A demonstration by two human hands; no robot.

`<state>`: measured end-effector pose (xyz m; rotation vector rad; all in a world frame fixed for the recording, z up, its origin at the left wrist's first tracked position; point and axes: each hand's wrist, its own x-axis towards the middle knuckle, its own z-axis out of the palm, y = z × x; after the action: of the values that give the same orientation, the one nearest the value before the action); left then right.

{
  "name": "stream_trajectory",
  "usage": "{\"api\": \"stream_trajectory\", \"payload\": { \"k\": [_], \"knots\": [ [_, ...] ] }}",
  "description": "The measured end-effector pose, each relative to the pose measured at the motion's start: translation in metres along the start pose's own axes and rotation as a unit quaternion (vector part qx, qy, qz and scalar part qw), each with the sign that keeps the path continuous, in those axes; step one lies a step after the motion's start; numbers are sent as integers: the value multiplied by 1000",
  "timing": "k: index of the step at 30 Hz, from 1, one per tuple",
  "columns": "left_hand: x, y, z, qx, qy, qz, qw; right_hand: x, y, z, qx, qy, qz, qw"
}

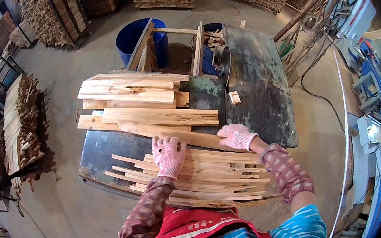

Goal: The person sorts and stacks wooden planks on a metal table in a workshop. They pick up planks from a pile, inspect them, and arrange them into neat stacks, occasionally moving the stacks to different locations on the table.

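A long wooden board [193,136] lies slantwise across the dark metal saw table [101,149]. My left hand [170,155], in a pink glove with a small hole, is closed at the board's near edge, its fingers curled. The gloved right hand [236,137] grips the same board near its right end; the fingertips are partly hidden. Close to my body, several narrow wooden strips [209,175] lie side by side under and between my forearms. Just beyond the held board rests another board [160,115], with a stack of boards [126,86] behind it.
A round saw blade [226,62] stands up at the table's far side, with a small wood block [234,97] nearer me. Beyond are a wooden frame [199,49] and a blue barrel [131,36]. Strips are piled at left [19,129]; a cable [319,92] runs along the right floor.
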<state>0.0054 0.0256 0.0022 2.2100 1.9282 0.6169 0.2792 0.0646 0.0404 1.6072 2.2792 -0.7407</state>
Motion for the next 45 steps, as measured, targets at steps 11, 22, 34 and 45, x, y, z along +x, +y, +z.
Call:
{"api": "stream_trajectory", "payload": {
  "k": [11, 22, 34, 45],
  "knots": [
    [4, -5, 8, -4, 86, 70, 994, -9, 25, -41, -2, -158, -57, 986],
    [4, -3, -3, -41, 63, 80, 994, 130, -86, -8, -117, 160, -55, 979],
    [2, -6, 2, -62, 74, 84, 992, 56, -24, -3, -142, 65, 24, 987],
    [14, 0, 3, 16, -18, 13, 1000, -56, 80, 11, -149, 8, 39, 988]
  ]
}}
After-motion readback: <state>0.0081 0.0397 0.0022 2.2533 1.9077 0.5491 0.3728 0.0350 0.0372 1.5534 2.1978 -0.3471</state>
